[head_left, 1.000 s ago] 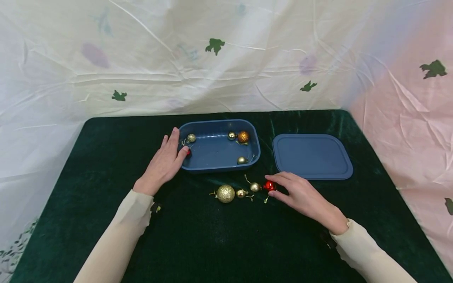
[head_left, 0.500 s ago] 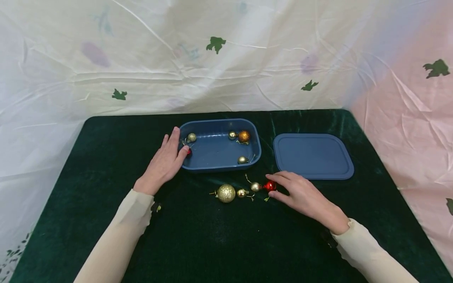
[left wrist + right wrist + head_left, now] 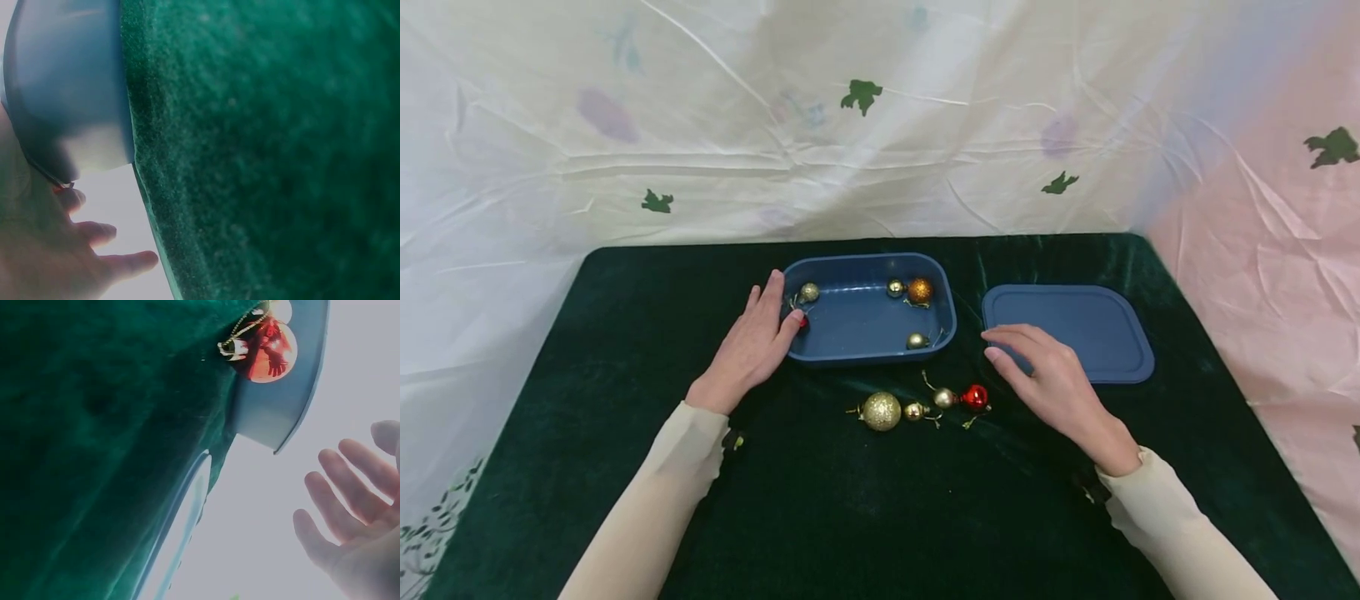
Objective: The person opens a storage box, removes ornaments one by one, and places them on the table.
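My left hand [image 3: 751, 340] rests against the left end of a blue rectangular box [image 3: 871, 360], fingers straight along its outside and thumb over the rim. Inside the box lie a few small gold baubles [image 3: 895, 287], an orange glittery bauble [image 3: 920, 291] and a red one [image 3: 803, 320], partly hidden by the thumb. My right hand [image 3: 1054, 383] hovers over the near left corner of the blue lid [image 3: 1105, 333], fingers loosely bent with nothing between them. Below it a shiny red bauble [image 3: 975, 397] with a gold loop lies on the cloth.
Left of the red bauble, in a row before the box, lie a champagne bauble [image 3: 944, 398], a small gold bauble [image 3: 914, 411] and a large glittery gold bauble [image 3: 881, 412]. Dark green velvet [image 3: 850, 517] covers the table. A pale curtain [image 3: 760, 117] hangs behind.
My right hand has let go of the red bauble and lifted up and away toward the lid. The bauble stays on the cloth. My left hand keeps its place on the box.
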Tool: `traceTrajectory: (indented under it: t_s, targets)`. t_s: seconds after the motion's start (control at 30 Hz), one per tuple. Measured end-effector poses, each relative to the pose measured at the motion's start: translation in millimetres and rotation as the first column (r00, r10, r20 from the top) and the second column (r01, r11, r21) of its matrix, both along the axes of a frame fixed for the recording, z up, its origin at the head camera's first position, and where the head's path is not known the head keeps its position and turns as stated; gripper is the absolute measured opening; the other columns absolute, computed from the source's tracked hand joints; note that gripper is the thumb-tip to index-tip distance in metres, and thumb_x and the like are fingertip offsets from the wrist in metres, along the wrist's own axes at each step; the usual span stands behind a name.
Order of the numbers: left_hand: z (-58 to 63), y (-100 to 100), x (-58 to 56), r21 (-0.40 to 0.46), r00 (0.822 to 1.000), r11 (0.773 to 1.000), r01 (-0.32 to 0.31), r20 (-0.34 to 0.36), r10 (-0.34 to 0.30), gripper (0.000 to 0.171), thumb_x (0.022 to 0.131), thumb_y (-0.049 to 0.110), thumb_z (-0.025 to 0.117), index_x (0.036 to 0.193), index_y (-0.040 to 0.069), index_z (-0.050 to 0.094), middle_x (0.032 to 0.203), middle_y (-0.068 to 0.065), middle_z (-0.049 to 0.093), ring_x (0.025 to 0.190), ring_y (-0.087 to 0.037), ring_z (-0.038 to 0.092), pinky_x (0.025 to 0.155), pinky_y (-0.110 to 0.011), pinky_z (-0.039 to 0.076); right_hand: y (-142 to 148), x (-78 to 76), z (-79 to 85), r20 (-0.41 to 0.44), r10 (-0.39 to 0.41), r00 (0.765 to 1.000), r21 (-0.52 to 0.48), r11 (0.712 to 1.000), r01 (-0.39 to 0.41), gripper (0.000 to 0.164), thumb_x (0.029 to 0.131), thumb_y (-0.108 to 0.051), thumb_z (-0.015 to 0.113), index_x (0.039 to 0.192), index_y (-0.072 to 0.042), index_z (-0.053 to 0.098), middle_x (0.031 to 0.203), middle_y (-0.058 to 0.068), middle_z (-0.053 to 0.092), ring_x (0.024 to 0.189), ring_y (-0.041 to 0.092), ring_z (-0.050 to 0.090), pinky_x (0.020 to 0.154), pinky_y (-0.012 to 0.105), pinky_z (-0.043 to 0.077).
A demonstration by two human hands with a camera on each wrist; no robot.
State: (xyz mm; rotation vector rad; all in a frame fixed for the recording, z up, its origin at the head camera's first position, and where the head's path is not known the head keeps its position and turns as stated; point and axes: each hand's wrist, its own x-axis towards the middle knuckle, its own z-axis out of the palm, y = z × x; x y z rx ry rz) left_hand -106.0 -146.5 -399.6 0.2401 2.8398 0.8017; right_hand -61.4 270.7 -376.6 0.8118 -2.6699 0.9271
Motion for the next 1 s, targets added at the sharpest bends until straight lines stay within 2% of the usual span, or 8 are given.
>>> traceTrajectory:
  t_s: [0.1,0.2,0.37,0.53,0.8,1.0]
  targets:
    - [-0.1,1,-1.0,0.002,1.0,1.0,-0.002,-0.006,0.002,0.078,0.11,0.055,0.026,0.167,0.011,-0.005,0.174,-0.01,-0.004,0.157,-0.044,0.001,0.122,-0.064,0.014,-6,-6.9,1.3,0.008,-0.013,1.0,-0.014,1.0,0.013,0.029,0.104,-0.017,0.064,0.131,-0.011,0.071,0.138,0.007,0.065,0.127,0.028,0.061,0.095,0.053,0.054]
    - [-0.1,2,-1.7,0.002,1.0,1.0,-0.003,-0.013,0.003,0.078,0.11,0.055,0.027,0.167,0.011,-0.004,0.174,-0.011,-0.003,0.157,-0.044,0.002,0.121,-0.066,0.015,-15,-15.4,2.6,0.051,-0.037,0.998,0.015,0.999,0.037,0.036,0.106,-0.025,0.061,0.138,-0.009,0.066,0.149,0.008,0.057,0.136,0.031,0.054,0.104,0.057,0.048]
    - [0.1,2,-1.5,0.0,1.0,1.0,0.0,-0.009,0.0,0.078,0.11,0.056,0.026,0.167,0.012,-0.004,0.174,-0.007,-0.007,0.158,-0.042,0.0,0.12,-0.069,0.015,-28,-30.8,2.7,0.154,-0.078,0.985,0.121,0.991,0.059,0.06,0.108,-0.043,0.053,0.156,-0.007,0.047,0.167,0.009,0.035,0.152,0.035,0.033,0.117,0.061,0.031]
    - [0.3,2,-1.2,-0.007,1.0,1.0,0.008,-0.02,-0.008,0.077,0.11,0.055,0.027,0.167,0.012,-0.003,0.174,-0.005,-0.007,0.158,-0.041,0.001,0.119,-0.07,0.015,-34,-42.8,-0.3,0.205,-0.078,0.976,0.226,0.974,0.03,0.074,0.107,-0.052,0.049,0.163,-0.005,0.031,0.172,0.009,0.018,0.157,0.034,0.017,0.121,0.061,0.023]
    - [2.1,1,-0.4,-0.037,1.0,0.999,0.009,-0.018,-0.01,0.078,0.11,0.057,0.026,0.167,0.013,-0.002,0.174,-0.006,-0.007,0.158,-0.039,0.001,0.12,-0.069,0.014,-36,-55.7,-5.9,0.22,-0.027,0.975,0.355,0.933,-0.055,0.078,0.108,-0.055,0.043,0.165,-0.007,0.021,0.173,0.008,0.009,0.159,0.035,0.007,0.121,0.066,0.019]
    - [5.8,-2,-0.7,-0.066,0.999,0.998,0.001,-0.049,-0.004,0.083,0.107,0.064,0.024,0.167,0.008,0.008,0.174,-0.007,-0.008,0.159,-0.038,0.0,0.121,-0.069,0.011,-39,-59.2,-8.5,0.249,0.018,0.968,0.374,0.921,-0.113,0.077,0.109,-0.055,0.041,0.166,-0.008,0.02,0.173,0.008,0.011,0.159,0.035,0.009,0.121,0.066,0.017]
